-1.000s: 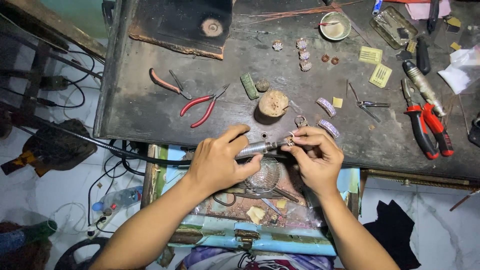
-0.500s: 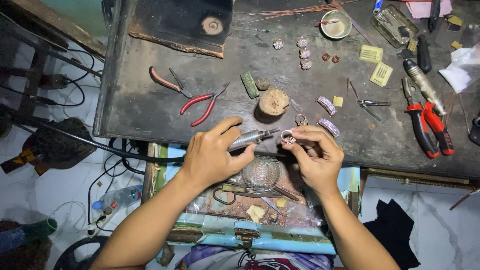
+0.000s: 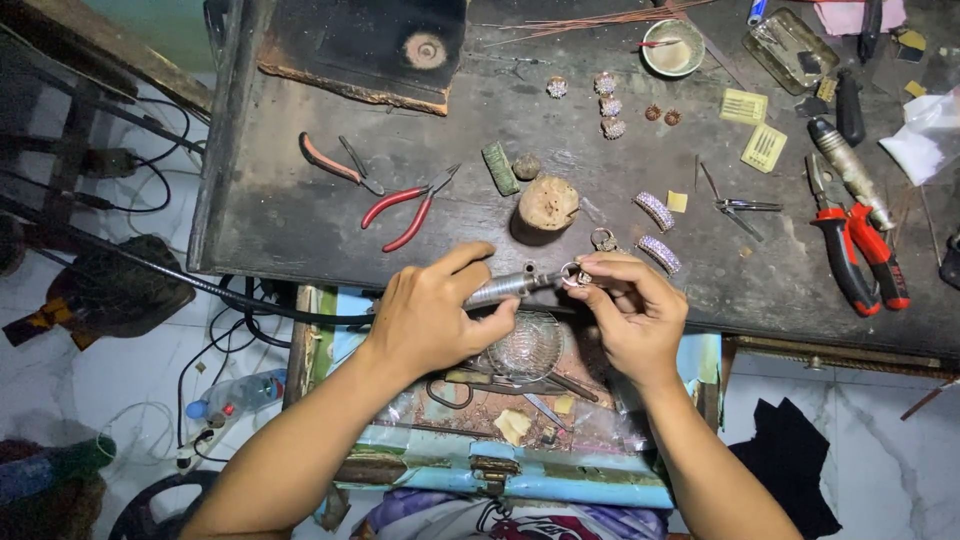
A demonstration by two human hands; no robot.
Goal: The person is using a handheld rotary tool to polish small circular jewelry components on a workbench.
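My left hand point(image 3: 432, 315) grips a metal rotary handpiece point(image 3: 512, 286) on a black flexible shaft point(image 3: 200, 285), its tip pointing right. My right hand point(image 3: 628, 315) pinches a small silver ring point(image 3: 575, 276) between thumb and fingers, and the tool's tip touches the ring. Both hands hover over the front edge of a dark, worn workbench point(image 3: 300, 230), above an open drawer point(image 3: 500, 420) holding a glass dish point(image 3: 528, 348) and scraps.
On the bench lie red-handled pliers point(image 3: 405, 210), orange-handled pliers point(image 3: 335, 165), a wooden stump point(image 3: 547, 205), two stone-set bands point(image 3: 655, 230), red cutters point(image 3: 860, 255), tweezers point(image 3: 745, 206), small ornaments point(image 3: 605, 105) and a bowl point(image 3: 672, 48). Cables and a plastic bottle point(image 3: 235, 393) lie on the floor at left.
Both hands have stayed at the bench's front edge. The handpiece tip and the ring have shifted slightly, still pressed together.
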